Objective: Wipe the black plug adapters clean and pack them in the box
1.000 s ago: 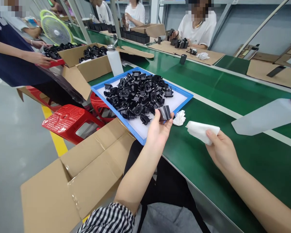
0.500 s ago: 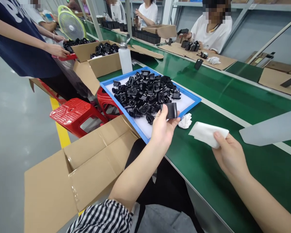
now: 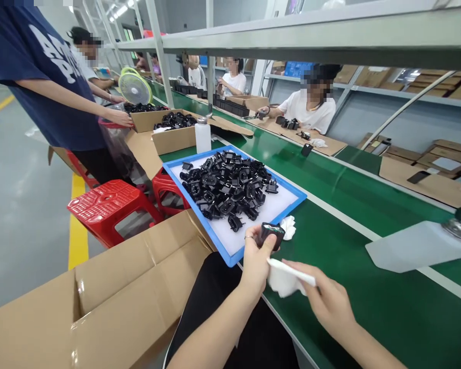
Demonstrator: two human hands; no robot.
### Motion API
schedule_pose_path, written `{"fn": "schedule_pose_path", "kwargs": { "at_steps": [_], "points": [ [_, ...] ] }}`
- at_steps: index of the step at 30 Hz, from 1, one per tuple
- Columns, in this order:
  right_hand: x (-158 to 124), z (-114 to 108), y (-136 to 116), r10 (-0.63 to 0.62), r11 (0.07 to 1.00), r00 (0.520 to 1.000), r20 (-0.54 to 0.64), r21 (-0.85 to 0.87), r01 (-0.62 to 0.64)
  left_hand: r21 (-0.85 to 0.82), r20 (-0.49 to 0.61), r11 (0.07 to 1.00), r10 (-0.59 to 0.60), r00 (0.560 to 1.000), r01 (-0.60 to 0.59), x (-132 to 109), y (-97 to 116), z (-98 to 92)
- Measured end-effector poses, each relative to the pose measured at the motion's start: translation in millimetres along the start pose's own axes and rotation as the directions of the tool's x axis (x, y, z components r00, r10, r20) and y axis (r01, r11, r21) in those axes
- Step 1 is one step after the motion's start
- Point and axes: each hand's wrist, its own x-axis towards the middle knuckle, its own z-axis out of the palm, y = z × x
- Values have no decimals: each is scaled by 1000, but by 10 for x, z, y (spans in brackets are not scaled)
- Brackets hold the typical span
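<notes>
Beside blue tray (image 3: 223, 253), left hand (image 3: 255, 264) grip clamped on black plug (image 3: 271, 234) lying crosswise, right hand (image 3: 328, 302) pinching white cloth (image 3: 284, 279)

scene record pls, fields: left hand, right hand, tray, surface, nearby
left hand: left hand holds a small black plastic part
right hand: right hand holds a white cloth, close by the left hand
tray: blue tray holding a heap of black parts
surface: green belt
nearby: crumpled white wipe, open cardboard box, red stools
</notes>
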Motion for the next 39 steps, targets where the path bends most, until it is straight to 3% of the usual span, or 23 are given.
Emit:
{"fn": "schedule_pose_path", "kwargs": {
  "at_steps": [2,4,7,9,10,12,14,16,17,19,22,24,26,29,31,33,35,37,39],
  "points": [
    [87,-171,51,293,953,951,95,53,-299,177,75,981,62,995,-74,-2,-7,-49],
    [224,-371,134,529,827,827,191,104,-553,379,204,916,58,977,-134,-17,-19,-110],
    [386,-613,336,642,674,651,406,107,-731,593,360,782,-46,932,-191,-54,-52,-187],
    [426,-697,509,632,667,586,507,28,-744,682,415,698,-120,902,-220,-82,-69,-211],
    [430,-716,596,626,695,585,517,-28,-719,718,426,655,-144,893,-237,-95,-67,-215],
    [421,-724,744,632,757,642,433,-167,-632,749,466,585,-130,875,-312,-107,-17,-224],
    [407,-715,826,619,777,749,236,-320,-542,724,528,524,-3,849,-449,-75,114,-256],
    [395,-709,827,547,768,836,44,-425,-480,737,511,390,213,833,-552,29,315,-330],
    [388,-708,804,502,769,865,-10,-452,-452,803,431,281,336,838,-526,106,425,-380],
    [369,-710,735,428,788,903,-29,-476,-389,953,247,34,482,841,-300,292,616,-484],
    [326,-699,649,396,804,918,3,-484,-345,957,224,-268,428,876,-113,539,739,-571],
    [291,-674,623,422,798,907,23,-483,-359,917,245,-390,399,884,-78,631,720,-562],
    [254,-640,604,442,794,896,30,-478,-376,899,245,-436,423,872,-41,668,684,-529],
    [198,-583,522,402,823,916,13,-443,-355,921,218,-389,454,864,-28,640,696,-501],
    [167,-543,410,361,859,933,-5,-387,-335,961,197,-267,488,850,-70,554,738,-493],
    [147,-492,261,353,903,936,20,-271,-335,979,184,-19,509,841,-202,398,749,-456],
    [143,-422,105,345,938,932,109,-58,-341,869,189,341,440,878,-358,187,686,-366],
    [153,-334,-25,285,920,933,220,210,-331,654,259,659,268,928,-373,-32,555,-232],
    [169,-242,-106,227,850,937,264,417,-323,507,358,802,139,923,-317,-205,408,-93]
  ]
}}
